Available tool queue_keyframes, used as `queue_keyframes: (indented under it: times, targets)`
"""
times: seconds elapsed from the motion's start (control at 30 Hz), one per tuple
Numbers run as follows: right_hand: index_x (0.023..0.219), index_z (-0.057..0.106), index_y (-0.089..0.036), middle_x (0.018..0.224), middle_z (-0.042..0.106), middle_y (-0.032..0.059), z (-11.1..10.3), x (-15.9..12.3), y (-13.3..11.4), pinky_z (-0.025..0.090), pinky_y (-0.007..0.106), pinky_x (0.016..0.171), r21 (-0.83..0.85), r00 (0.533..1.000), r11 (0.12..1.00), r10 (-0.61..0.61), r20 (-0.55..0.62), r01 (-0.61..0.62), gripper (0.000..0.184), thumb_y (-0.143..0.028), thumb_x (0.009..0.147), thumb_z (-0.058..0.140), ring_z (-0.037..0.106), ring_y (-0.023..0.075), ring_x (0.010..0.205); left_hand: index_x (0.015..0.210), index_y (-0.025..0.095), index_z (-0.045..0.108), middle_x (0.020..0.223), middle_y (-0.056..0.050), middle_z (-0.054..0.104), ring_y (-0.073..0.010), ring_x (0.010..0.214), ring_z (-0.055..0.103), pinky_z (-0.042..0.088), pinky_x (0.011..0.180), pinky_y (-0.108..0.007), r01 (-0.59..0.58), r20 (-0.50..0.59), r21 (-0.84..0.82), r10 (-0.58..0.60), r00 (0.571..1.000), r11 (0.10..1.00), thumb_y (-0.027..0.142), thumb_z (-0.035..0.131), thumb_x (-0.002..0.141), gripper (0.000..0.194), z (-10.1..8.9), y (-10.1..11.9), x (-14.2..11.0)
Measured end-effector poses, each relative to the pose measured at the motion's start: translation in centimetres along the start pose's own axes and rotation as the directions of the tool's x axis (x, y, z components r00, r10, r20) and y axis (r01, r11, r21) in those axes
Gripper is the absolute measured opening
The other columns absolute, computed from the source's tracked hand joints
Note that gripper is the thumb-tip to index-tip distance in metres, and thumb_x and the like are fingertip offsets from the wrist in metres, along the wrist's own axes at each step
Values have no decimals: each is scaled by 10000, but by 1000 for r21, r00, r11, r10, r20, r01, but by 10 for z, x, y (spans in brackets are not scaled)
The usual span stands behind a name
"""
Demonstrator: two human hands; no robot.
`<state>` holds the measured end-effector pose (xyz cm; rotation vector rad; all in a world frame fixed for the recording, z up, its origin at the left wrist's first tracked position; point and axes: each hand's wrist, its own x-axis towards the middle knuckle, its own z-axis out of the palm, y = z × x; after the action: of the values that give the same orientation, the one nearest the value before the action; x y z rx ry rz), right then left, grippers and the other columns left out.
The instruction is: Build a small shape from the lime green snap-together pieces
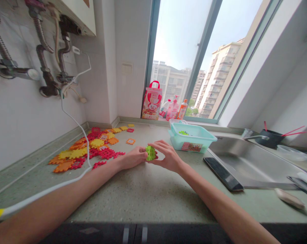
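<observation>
Between my two hands, just above the countertop, is a small stack of green interlocking plastic tiles [150,153]. My left hand [135,157] pinches its left side with thumb and fingers. Around its right side curl the thumb and fingers of my right hand [167,156], gripping it too. To the left of my hands spreads a loose pile of red, orange and yellow interlocking tiles [98,144]. A single orange tile [130,141] lies apart from the pile. Behind my right hand stands a mint-green plastic tub [194,135] with some green tiles [184,133] inside.
A white cable [79,127] runs over the pile and my left forearm. At right are a black phone [223,173], a steel sink [245,159] and a black container [269,138] with red sticks. A pink bag [152,103] and bottles [172,109] stand by the window.
</observation>
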<state>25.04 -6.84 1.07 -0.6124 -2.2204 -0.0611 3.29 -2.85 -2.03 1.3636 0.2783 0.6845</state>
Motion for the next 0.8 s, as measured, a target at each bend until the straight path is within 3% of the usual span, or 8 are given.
queue_keyframes:
  times: [0.33, 0.53, 0.8]
  targets:
    - [1582, 446, -284, 1342, 698, 127, -5, 2, -7, 549, 480, 1036, -88, 1000, 996, -9, 23, 11, 813, -453, 878, 816, 650, 297, 1196, 954, 114, 788, 1046, -173, 765, -278, 1015, 703, 501, 873, -337, -3, -69, 116, 11, 998, 993, 693, 909, 615, 682, 0, 3, 0]
    - [1408, 605, -284, 1190, 755, 91, -3, 0, -6, 553, 431, 976, -117, 1000, 993, -28, 13, 30, 573, -362, 872, 792, 682, 268, 1098, 944, 138, 813, 983, -120, 771, -224, 904, 683, 494, 858, -311, 1, -55, 226, 12, 998, 974, 655, 882, 679, 586, -1, 2, 2]
    - [1350, 637, -274, 1176, 755, 90, -4, 0, -8, 554, 427, 960, -133, 1000, 991, 11, 16, -9, 548, -360, 835, 804, 685, 273, 1085, 1008, 135, 820, 1022, -133, 775, -247, 939, 691, 502, 855, -321, 13, -92, 260, 11, 996, 966, 610, 868, 697, 569, -2, 0, 2]
